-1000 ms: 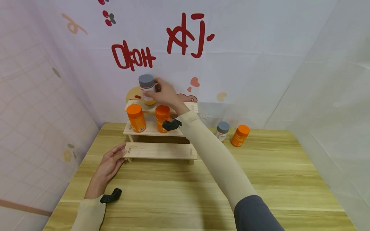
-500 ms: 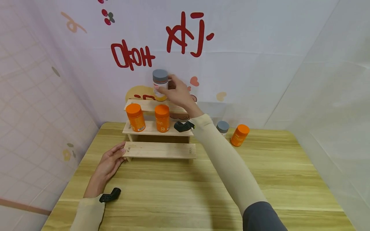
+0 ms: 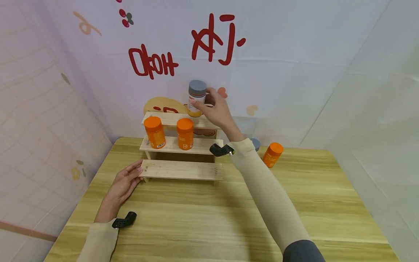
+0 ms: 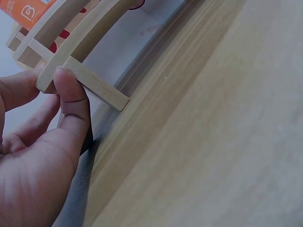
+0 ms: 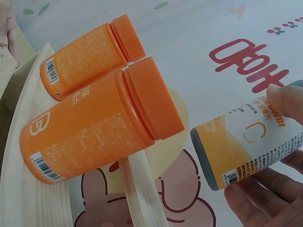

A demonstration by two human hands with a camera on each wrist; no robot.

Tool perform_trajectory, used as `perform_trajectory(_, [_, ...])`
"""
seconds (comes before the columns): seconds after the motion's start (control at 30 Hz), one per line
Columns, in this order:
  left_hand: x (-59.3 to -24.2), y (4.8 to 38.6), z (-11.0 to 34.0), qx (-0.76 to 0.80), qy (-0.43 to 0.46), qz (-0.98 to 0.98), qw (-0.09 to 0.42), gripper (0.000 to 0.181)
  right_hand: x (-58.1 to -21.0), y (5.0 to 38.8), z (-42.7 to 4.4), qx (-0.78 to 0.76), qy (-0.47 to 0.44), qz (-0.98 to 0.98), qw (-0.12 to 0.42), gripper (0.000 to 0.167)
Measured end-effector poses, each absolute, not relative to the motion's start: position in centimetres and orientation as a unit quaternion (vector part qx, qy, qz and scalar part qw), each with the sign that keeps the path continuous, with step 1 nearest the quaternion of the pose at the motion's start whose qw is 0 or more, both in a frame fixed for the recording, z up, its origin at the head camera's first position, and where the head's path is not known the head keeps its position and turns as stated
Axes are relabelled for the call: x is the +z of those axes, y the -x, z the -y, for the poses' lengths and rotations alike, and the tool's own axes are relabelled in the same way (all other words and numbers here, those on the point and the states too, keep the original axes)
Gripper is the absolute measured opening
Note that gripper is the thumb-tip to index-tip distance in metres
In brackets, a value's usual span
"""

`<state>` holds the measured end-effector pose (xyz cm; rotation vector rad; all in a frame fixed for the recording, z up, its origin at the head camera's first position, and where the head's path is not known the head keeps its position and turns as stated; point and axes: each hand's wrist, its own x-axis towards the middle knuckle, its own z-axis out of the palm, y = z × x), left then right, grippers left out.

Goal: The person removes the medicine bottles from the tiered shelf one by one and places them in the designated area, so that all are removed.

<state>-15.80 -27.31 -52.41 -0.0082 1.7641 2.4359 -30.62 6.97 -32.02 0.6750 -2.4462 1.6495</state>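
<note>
My right hand point(image 3: 218, 111) holds a grey-lidded pill bottle point(image 3: 197, 100) with a white and yellow label, thumb on one side and fingers on the other. In the right wrist view the bottle point(image 5: 253, 142) is in the air, its base apart from the wood. It is at the right part of the top tier of a three-step wooden rack point(image 3: 183, 170). My left hand point(image 3: 124, 183) pinches the left end of the lowest board; the left wrist view shows the thumb point(image 4: 71, 87) against its edge. Two orange bottles, one at left point(image 3: 155, 133) and one mid-board point(image 3: 185, 134), stand on the middle tier.
On the wooden table point(image 3: 294, 203), right of the rack, stands another orange bottle point(image 3: 272, 154). Beside it a grey lid point(image 3: 255, 143) shows, mostly hidden by my right sleeve. A white printed cloth wall point(image 3: 278, 65) rises close behind the rack.
My right hand has carried the grey-lidded bottle rightward, from above the left of the top tier to its right part. The left hand has stayed on the rack; the orange bottles have not moved.
</note>
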Motion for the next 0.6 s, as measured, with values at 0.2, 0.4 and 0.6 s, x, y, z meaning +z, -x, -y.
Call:
perform_trajectory(0.2, [-52.4,15.9,27.3,0.81,0.006,-0.583,0.068,0.066,-32.1,30.1,-7.9,0.555,-0.227,0.797,0.072,0.055])
perform_trajectory(0.4, [-52.6,15.9,27.3,0.814,0.005,-0.577,0.067,0.065,-32.7,29.8,-9.0,0.564,-0.232,0.788,0.088,0.055])
perform_trajectory(0.6, [-52.6,15.9,27.4,0.813,0.005,-0.579,0.066,0.065,-33.1,29.3,-10.0,0.583,-0.227,0.775,0.085,0.055])
